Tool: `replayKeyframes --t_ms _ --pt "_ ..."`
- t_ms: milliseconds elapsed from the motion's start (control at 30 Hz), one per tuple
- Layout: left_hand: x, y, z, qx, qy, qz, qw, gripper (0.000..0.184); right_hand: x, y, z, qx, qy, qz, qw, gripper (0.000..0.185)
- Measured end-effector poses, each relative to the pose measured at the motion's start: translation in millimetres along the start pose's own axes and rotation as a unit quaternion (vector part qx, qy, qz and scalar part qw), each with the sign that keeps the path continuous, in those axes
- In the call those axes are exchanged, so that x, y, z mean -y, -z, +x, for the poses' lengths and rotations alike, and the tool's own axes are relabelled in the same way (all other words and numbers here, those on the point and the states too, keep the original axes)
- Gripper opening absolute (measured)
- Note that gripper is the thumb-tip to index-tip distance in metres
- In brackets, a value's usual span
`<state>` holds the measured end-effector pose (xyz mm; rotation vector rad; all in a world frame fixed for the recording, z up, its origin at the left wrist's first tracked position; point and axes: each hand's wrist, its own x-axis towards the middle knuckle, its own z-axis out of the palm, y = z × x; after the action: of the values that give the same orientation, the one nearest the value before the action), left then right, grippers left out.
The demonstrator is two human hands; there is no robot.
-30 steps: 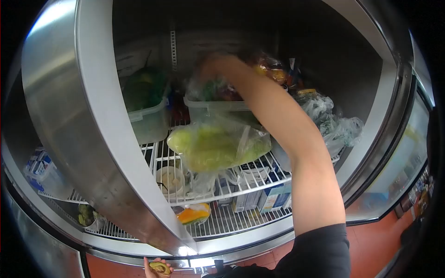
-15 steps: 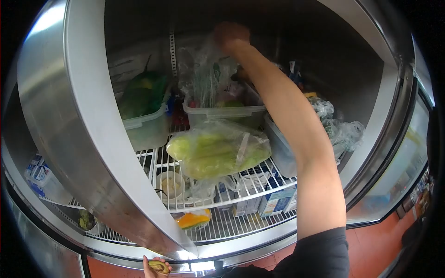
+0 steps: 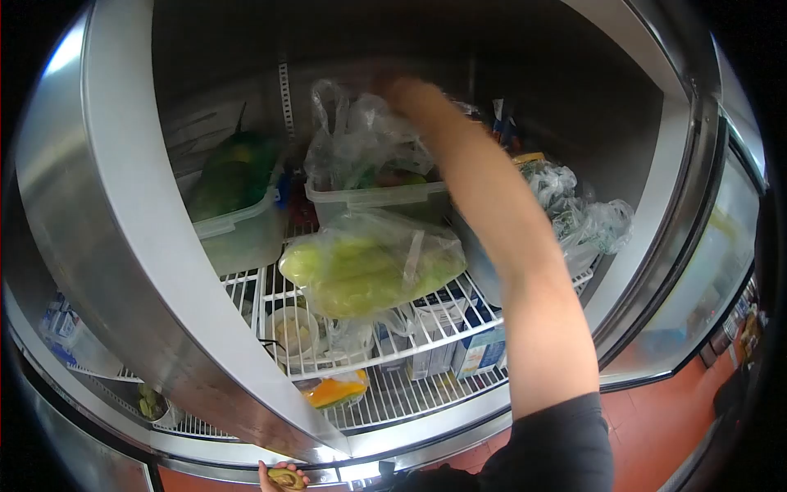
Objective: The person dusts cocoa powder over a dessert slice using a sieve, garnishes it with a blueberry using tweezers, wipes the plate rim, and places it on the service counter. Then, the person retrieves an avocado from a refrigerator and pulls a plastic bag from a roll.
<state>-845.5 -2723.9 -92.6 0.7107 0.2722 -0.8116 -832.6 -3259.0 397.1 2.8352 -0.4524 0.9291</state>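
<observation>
At the bottom edge of the view, my left hand [image 3: 266,478] has its fingers closed round a cut avocado half [image 3: 287,480]. My right hand [image 3: 400,88] reaches deep into the fridge, behind and above a clear plastic bag [image 3: 365,131]. That hand is dark and smeared by motion, so its fingers do not show. The bag sits bunched in a translucent tub [image 3: 377,197] on the upper wire shelf. In front of the tub lies a bag of pale green celery [image 3: 369,275].
To the left, another tub [image 3: 238,238] holds dark green produce. Several knotted plastic bags [image 3: 590,225] stand right of my forearm. Below are cartons [image 3: 479,351] and a wrapped orange piece [image 3: 338,389]. A steel-and-white post [image 3: 156,246] borders the left; a glass door [image 3: 689,287] stands open right.
The plastic bag was stretched upward at my right hand and now slumps lower over the tub. My right hand is slightly lower. The view has shifted a little; the left hand still holds the avocado half.
</observation>
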Motion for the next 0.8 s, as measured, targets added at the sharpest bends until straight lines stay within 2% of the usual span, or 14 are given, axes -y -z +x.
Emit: replayKeyframes --t_ms 100,233,333,467,567,733,800 --pt "1.5 2.8 -3.2 -0.049 -0.01 -0.03 0.998 0.042 6.6 -59.5 -7.8 0.049 -0.011 -0.12 0.992 0.044" --pt "2.9 11.5 -1.1 -0.007 -0.001 0.002 1.0 0.041 31.9 -126.0 -2.8 0.054 0.014 -0.169 0.984 0.042" --pt "2.4 -6.7 -7.1 0.003 -0.009 0.033 0.999 0.046 52.9 -145.2 5.2 0.056 0.025 -0.178 0.982 0.041" --pt "3.8 -7.7 -2.8 0.019 -0.018 0.023 0.999 0.051 67.8 -138.4 2.3 0.1 0.017 -0.183 0.978 0.04" --pt "-3.4 -1.0 6.4 0.018 0.014 -0.009 1.0 0.052 44.9 -107.3 11.1 0.09 0.011 -0.159 0.983 0.043" --pt "-5.8 4.3 6.5 0.015 0.01 -0.034 0.999 0.053 17.5 -41.0 4.1 0.12 0.008 -0.083 0.989 0.049" --pt "-6.3 12.2 11.3 0.023 -0.022 -0.005 0.999 0.053 21.4 -28.4 -4.5 0.141 0.009 -0.062 0.988 0.051"
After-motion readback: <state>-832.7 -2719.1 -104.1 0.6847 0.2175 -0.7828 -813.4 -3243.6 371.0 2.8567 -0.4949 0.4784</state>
